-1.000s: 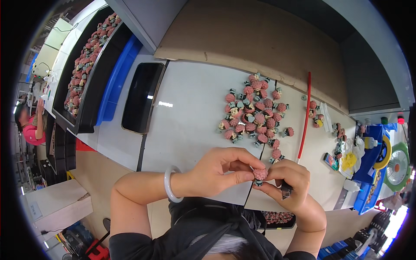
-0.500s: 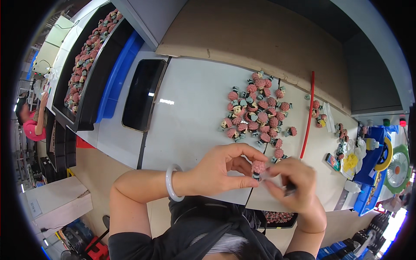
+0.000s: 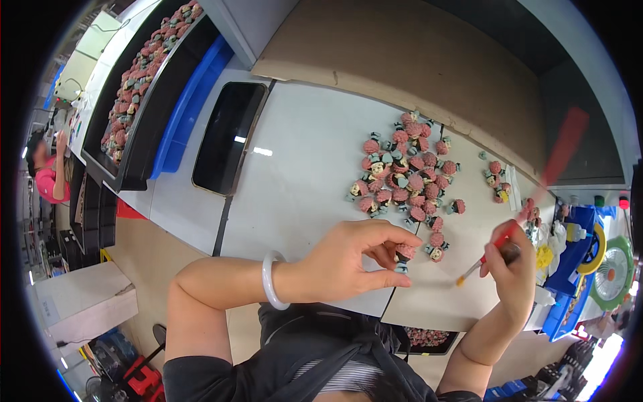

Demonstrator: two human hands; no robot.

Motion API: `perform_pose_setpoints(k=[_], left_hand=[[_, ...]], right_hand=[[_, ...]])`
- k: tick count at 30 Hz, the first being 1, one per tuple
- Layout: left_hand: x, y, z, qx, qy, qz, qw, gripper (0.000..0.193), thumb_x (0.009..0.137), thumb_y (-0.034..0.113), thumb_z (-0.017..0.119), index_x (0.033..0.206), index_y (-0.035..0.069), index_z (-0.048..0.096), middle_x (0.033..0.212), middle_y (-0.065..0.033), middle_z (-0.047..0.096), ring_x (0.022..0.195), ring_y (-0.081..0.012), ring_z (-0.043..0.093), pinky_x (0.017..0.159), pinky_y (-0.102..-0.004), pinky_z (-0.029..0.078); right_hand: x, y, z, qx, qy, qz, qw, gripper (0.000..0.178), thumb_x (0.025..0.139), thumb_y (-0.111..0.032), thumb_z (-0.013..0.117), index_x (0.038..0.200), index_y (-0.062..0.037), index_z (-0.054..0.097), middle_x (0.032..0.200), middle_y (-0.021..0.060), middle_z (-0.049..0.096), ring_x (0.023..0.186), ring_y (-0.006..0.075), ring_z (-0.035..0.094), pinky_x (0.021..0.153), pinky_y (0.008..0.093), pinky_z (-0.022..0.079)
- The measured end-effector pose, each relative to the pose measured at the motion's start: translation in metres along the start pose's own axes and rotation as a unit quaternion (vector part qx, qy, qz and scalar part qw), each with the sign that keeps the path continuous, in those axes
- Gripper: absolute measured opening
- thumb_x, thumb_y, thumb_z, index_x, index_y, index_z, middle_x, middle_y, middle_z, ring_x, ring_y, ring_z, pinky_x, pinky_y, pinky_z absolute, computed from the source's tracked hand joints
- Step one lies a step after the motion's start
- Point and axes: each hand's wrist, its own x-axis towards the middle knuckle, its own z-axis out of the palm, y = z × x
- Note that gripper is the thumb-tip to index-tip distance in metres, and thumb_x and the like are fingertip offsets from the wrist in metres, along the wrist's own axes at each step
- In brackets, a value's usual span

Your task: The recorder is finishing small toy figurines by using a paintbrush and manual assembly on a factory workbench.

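My left hand point(image 3: 348, 261), with a pale bangle point(image 3: 270, 281) on its wrist, pinches a small figurine point(image 3: 404, 254) with a pink, bumpy head and grey-green base between thumb and fingers. To its right, my right hand point(image 3: 512, 268) grips a red-handled paintbrush point(image 3: 482, 260). The yellowish tip points down toward the left hand, apart from the figurine; the handle's upper end is blurred. A small dark roundish thing point(image 3: 510, 252) shows in the right palm; I cannot make out what it is. Beyond my hands, several similar figurines point(image 3: 415, 181) lie in a loose group on the white table.
A black phone point(image 3: 229, 137) lies at left, beside a blue tray point(image 3: 191, 107) and a black crate point(image 3: 137, 175) full of figurines. More figurines point(image 3: 495, 177) sit at right, near blue bins point(image 3: 569, 268) and a green fan point(image 3: 613, 268). A grey shelf point(image 3: 576, 100) overhangs the back right.
My right hand has moved right, away from the figurine, and the brush has tilted so its handle leans to the right. My left hand still holds the figurine. The view has shifted slightly.
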Motion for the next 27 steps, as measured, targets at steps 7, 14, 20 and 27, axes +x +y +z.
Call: perform_pose_setpoints(k=[7,14,20,27], left_hand=[[-0.002,-0.002,0.003,0.245,0.015,0.124,0.961,0.037,0.066,0.014,0.075,0.097,0.003,0.058,0.074,-0.0050,0.060,0.061,-0.0154,0.060,0.055,-0.0232,0.048],[0.001,0.001,0.004,0.239,0.028,0.142,0.960,0.036,0.066,0.013,0.075,0.096,0.003,0.058,0.075,-0.0060,0.061,0.061,-0.0165,0.061,0.054,-0.0240,0.048],[0.002,0.002,0.003,0.163,0.029,0.083,0.983,0.035,0.067,0.010,0.075,0.096,0.000,0.057,0.079,-0.0090,0.062,0.070,-0.0154,0.064,0.063,-0.0243,0.052],[-0.002,0.004,-0.001,-0.045,-0.020,0.020,0.999,0.039,0.070,0.001,0.070,0.105,-0.002,0.053,0.096,-0.0105,0.060,0.087,-0.0199,0.062,0.078,-0.0308,0.051]], right_hand=[[-0.022,-0.014,0.033,0.188,0.035,-0.312,0.931,0.016,0.083,-0.014,0.045,0.076,0.0001,0.048,0.055,0.0101,0.050,0.043,0.0156,0.048,0.039,0.0228,0.037],[-0.025,-0.021,0.026,0.063,0.075,-0.253,0.963,0.017,0.080,-0.008,0.045,0.067,-0.0017,0.054,0.055,0.0067,0.055,0.044,0.0134,0.047,0.043,0.0213,0.037],[-0.023,-0.015,0.028,0.083,0.061,-0.214,0.971,0.008,0.073,0.003,0.052,0.076,-0.0032,0.057,0.063,0.0063,0.059,0.053,0.0181,0.057,0.049,0.0280,0.045],[-0.001,-0.006,0.022,-0.065,0.078,-0.122,0.987,0.009,0.077,0.001,0.051,0.069,0.0026,0.053,0.061,0.0060,0.055,0.049,0.0095,0.050,0.046,0.0212,0.037]])
